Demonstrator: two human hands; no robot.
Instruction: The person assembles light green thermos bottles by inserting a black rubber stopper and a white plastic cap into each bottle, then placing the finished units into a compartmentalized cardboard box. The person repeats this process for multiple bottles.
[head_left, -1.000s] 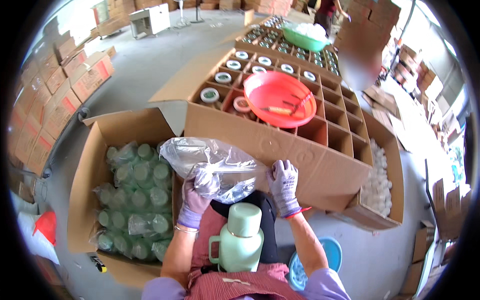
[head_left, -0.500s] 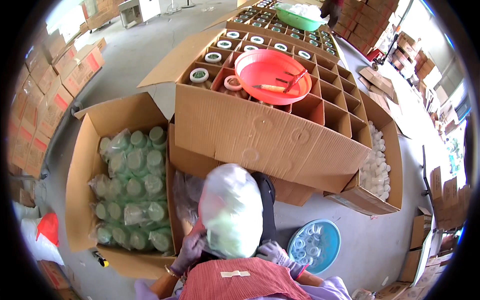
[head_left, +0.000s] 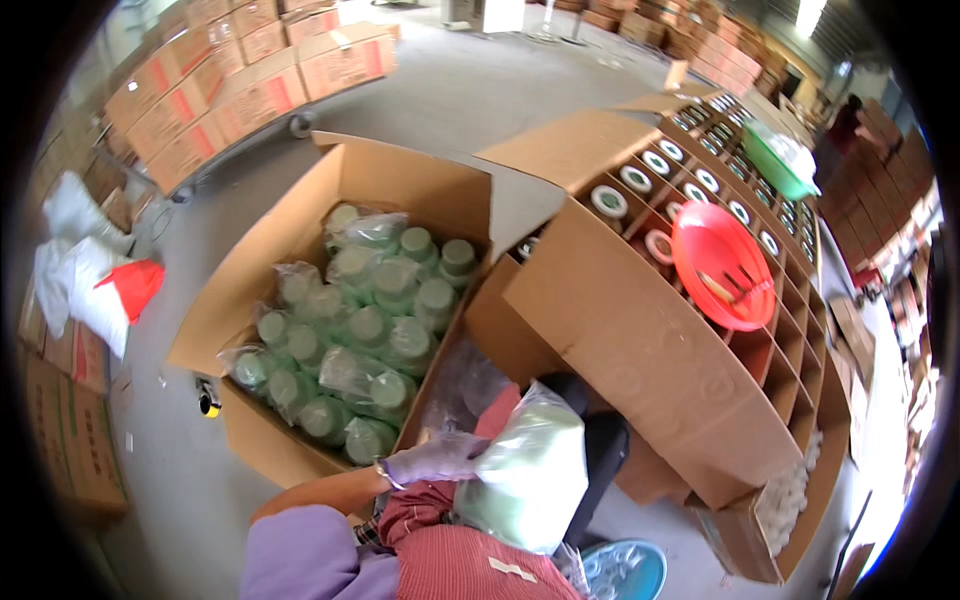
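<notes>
A large pale green container (head_left: 535, 470) wrapped in clear plastic rests on my lap, its exact shape blurred by the wrapping. My left hand (head_left: 435, 457), in a thin grey-lavender glove, grips the wrapping at its left side; the fingertips are partly hidden. My right hand (head_left: 572, 568), also gloved, shows only as a sliver low beside the wrapped container, with its fingers hidden. To my left, an open cardboard box (head_left: 250, 220) holds several green plastic jars (head_left: 368, 325), some in clear bags.
At right stands a divided carton (head_left: 640, 350) with lidded jars and a red basin (head_left: 715, 262) holding tools. A blue basin (head_left: 650, 575) of clear rings and a box of small white pieces (head_left: 785, 505) sit lower. Stacked cartons (head_left: 250, 95) stand far left.
The view has swung left, bringing the box of green jars toward the middle. My left hand has come up along the wrapped container's side. My right hand is now mostly hidden.
</notes>
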